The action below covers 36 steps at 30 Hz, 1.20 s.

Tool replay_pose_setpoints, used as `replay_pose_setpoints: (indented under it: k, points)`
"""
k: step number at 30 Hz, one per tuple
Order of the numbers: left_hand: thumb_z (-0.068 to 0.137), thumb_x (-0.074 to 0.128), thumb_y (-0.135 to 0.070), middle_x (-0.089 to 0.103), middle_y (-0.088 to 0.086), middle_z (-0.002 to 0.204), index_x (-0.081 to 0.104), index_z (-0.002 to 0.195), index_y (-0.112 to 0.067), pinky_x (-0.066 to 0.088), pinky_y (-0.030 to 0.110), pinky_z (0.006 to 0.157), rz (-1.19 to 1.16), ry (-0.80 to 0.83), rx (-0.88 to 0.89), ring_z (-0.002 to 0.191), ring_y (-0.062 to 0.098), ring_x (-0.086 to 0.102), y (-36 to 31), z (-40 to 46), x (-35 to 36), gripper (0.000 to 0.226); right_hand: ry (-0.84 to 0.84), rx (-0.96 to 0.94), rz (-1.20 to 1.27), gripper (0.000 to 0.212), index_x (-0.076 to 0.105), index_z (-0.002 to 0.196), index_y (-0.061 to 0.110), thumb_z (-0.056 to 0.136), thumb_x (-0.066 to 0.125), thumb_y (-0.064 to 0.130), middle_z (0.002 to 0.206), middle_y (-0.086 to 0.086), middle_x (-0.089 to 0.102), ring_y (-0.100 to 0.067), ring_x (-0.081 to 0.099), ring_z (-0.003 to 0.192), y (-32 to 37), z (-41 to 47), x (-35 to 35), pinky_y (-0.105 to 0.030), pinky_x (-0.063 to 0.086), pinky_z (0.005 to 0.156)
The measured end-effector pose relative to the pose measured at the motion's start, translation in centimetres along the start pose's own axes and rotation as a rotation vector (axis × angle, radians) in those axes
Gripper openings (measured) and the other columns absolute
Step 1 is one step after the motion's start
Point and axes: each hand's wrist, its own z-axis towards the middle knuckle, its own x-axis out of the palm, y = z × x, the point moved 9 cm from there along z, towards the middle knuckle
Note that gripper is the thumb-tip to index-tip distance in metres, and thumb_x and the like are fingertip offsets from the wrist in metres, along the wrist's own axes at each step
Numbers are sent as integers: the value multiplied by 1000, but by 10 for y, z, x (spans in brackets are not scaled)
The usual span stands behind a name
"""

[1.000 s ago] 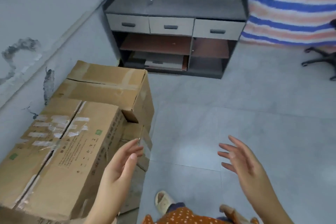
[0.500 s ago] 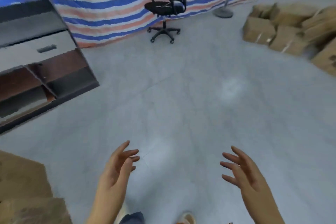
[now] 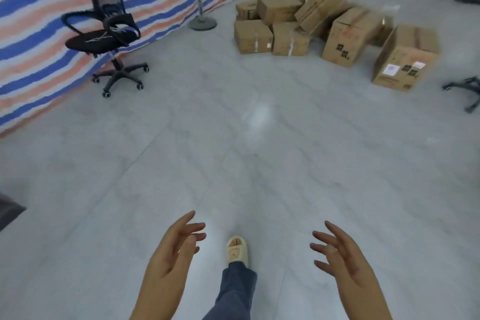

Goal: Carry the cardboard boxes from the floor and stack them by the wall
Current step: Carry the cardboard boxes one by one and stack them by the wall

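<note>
Swinging right, the view has left the drawer cabinet and the stacked cartons behind, and the pile of cardboard boxes [image 3: 335, 31] has slid from the far right edge toward upper centre. Grey floor [image 3: 259, 150] fills most of the picture, striped tarp [image 3: 52, 8] running along the left with an office chair [image 3: 109, 31] parked before it. Those boxes sit well apart from the walker, jumbled on the floor, one large carton [image 3: 405, 60] nearest on the right. So plenty is left to carry; this looks like the empty-handed walk back for another load. One foot [image 3: 237, 249] steps forward. Left hand [image 3: 174, 254] and right hand [image 3: 342, 257] hang out front, fingers spread and relaxed, holding nothing.
</note>
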Motion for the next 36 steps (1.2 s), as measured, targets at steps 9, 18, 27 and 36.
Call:
replay_pose_setpoints:
  k: [9,18,27,36]
  points:
    - [97,42,-4,69,-10,110,60,118,-29,50,32,83,-24,79,99,102,12,66,-60,189,62,37,-75,-111,-2,36,55,120,34,96,46,8,108,18,69,-8,68,97,70,173,9,-29,55,81]
    - [96,43,0,70,-10,107,63,113,-26,56,26,79,18,150,67,96,11,67,-80,326,122,37,-117,-63,1,37,58,117,32,95,48,5,104,15,71,-7,68,94,95,304,16,-26,56,79]
    - [97,43,-3,70,-11,107,62,115,-27,51,31,82,9,89,57,98,10,67,-112,475,220,35,-68,-63,-53,33,57,116,34,95,48,9,103,13,71,-6,68,94,125,487,-15,-32,53,82]
    - [96,43,0,70,-9,106,63,113,-24,56,28,78,-52,53,32,95,10,67,-156,599,332,35,11,-83,-103,33,57,117,34,96,47,10,105,21,68,-6,67,96,184,678,-63,-27,54,81]
